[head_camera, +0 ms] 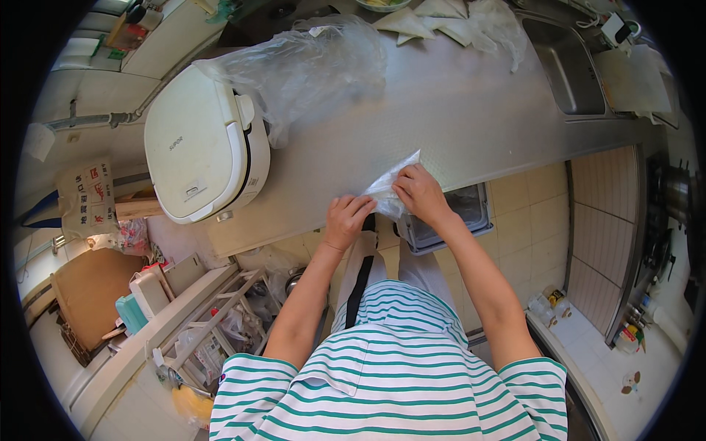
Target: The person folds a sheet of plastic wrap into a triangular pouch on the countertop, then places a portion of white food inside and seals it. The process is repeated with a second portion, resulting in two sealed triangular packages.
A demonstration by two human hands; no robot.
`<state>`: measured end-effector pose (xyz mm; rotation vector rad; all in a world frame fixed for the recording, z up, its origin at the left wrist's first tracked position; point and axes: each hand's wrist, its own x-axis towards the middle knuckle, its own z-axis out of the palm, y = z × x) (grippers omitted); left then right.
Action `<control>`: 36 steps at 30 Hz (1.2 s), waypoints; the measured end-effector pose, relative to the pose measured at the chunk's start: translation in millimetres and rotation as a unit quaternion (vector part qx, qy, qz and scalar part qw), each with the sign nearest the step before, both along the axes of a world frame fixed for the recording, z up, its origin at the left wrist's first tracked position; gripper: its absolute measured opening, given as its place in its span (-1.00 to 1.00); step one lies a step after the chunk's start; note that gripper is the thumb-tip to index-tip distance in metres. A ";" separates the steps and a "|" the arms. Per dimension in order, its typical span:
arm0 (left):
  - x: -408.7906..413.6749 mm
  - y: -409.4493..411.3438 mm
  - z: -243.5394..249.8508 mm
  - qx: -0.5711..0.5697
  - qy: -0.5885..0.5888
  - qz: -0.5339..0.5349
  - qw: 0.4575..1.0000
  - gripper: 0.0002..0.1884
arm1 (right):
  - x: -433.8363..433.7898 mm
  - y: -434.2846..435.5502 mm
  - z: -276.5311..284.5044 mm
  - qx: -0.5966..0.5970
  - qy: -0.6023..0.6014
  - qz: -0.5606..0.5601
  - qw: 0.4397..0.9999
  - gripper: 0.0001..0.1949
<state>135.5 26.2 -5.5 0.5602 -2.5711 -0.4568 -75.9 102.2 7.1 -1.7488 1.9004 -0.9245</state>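
Note:
A clear plastic bag (384, 184), partly folded and with a pointed upper corner, lies at the front edge of the steel countertop (441, 121). My left hand (348, 219) pinches its lower left end with the fingertips. On its right side, my right hand (420, 192) grips the film with bent fingers; part of the bag is hidden behind that hand. At the back of the counter are several flat plastic triangles (405, 25), which look like folded bags. A large heap of loose clear plastic bags (325, 66) spreads beside the rice cooker.
A white Supor rice cooker (193, 143) stands at the left of the counter. At the far right is a steel sink (565, 66). Below the counter edge, a lined bin (485, 220) stands near my legs. A rack (215, 325) holding bags is at lower left.

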 end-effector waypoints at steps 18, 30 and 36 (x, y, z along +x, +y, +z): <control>-33.1 2.4 1.5 0.127 0.053 0.178 0.974 -0.92 | 4.7 10.7 -5.1 0.006 -0.064 -0.017 0.998 -0.91; -34.5 5.8 -0.9 0.123 0.067 0.204 0.969 -0.86 | 41.2 -1.1 -7.6 0.029 -0.006 -0.164 0.986 -0.86; -49.3 10.5 -0.2 0.290 0.162 0.336 0.881 -0.67 | 39.8 0.2 -8.0 0.023 -0.020 -0.161 0.987 -0.90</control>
